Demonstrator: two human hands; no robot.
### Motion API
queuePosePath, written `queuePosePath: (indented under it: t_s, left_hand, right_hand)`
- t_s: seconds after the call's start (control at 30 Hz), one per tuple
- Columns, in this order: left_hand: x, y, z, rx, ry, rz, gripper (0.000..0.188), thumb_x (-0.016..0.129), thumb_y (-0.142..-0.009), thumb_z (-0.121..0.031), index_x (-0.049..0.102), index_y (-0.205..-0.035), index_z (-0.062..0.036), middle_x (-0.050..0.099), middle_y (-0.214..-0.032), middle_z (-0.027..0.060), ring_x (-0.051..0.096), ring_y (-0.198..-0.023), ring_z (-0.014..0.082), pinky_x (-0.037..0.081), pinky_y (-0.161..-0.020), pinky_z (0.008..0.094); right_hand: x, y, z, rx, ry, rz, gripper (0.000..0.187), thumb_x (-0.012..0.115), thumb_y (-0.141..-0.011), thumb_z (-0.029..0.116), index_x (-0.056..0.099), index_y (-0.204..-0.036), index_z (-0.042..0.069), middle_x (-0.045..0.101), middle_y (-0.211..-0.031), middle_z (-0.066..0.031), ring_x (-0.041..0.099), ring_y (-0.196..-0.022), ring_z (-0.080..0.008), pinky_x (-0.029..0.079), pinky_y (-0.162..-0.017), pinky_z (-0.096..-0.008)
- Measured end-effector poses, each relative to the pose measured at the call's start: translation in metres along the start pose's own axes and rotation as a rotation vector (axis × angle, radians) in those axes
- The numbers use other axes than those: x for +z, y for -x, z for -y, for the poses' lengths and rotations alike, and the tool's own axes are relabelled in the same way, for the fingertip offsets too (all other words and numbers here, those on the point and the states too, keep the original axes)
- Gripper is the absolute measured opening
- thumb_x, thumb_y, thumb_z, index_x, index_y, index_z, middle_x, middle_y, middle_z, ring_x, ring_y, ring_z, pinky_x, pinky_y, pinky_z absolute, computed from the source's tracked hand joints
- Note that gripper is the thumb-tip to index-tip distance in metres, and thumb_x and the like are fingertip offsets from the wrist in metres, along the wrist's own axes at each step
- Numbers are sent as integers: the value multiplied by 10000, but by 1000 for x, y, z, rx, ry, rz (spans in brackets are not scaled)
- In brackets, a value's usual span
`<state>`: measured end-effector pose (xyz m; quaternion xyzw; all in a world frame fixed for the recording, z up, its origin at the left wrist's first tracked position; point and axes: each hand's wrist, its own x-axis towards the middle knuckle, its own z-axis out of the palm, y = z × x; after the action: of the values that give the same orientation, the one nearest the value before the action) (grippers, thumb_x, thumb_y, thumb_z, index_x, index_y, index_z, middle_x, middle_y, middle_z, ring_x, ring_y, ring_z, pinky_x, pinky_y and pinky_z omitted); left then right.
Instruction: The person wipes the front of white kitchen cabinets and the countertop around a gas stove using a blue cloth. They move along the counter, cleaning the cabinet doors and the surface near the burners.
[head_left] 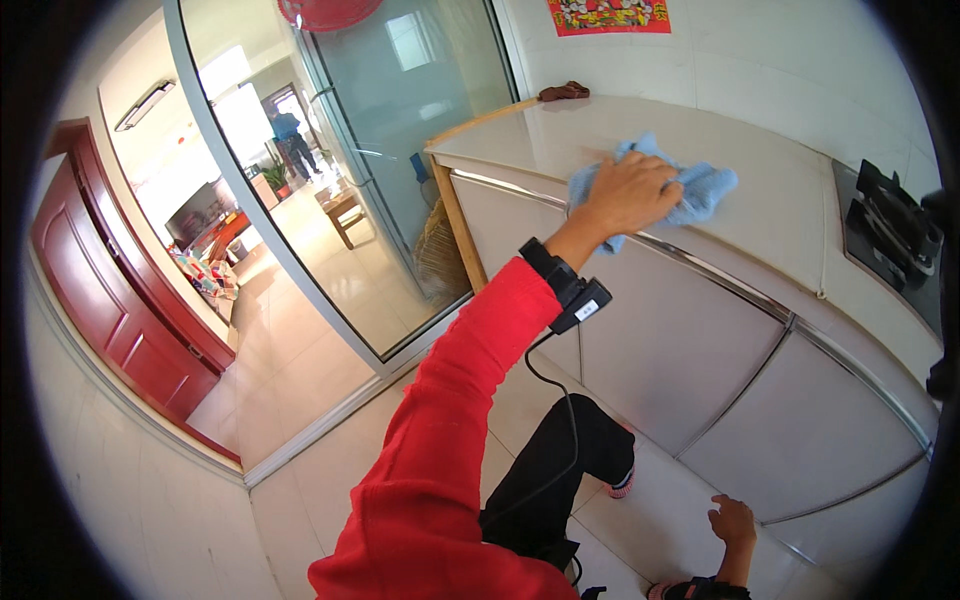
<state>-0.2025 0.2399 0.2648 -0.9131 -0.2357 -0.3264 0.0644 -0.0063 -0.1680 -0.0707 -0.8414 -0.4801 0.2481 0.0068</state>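
the left hand [632,192] is laid over a blue cloth [710,190], with its fingers bent into the fabric, so i judge that it holds the cloth against the counter [775,190]. this cloth is at the front edge of the counter; it is crumpled, and one part hangs down over the edge. the right hand [733,520] is low, near the cabinet doors [680,340], with fingers loosely bent and nothing seen in it.

the work with the cloth seems to be under way and not finished, because the hand is on it. how much is done, i cannot tell: the pale top shows no clear mark between one part and another. at the back corner lies a brown thing [564,91], and the stove [895,235] is at the right, both apart from the cloth.
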Motion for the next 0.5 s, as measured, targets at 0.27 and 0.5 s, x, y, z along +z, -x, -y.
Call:
queuePosePath:
  t_s: [0.27,0.5]
  left_hand:
    - [4,-4,-62,181,94,48,418,466,-959,-429,660,-1165,-122,621,-1258,36,495,-1235,262,377,-992,534]
    - [19,-12,-138,380,181,16,484,500,-932,-511,660,-1177,-126,625,-1228,85,509,-1197,296,387,-975,525]
  right_hand:
    - [6,1,0,-24,17,-29,381,642,-850,260,624,-1210,136,699,-1093,-135,646,-1055,-313,489,-925,-457]
    - [3,4,-1,-27,-9,-53,385,644,-849,254,622,-1212,129,697,-1092,-146,642,-1058,-325,484,-930,-463]
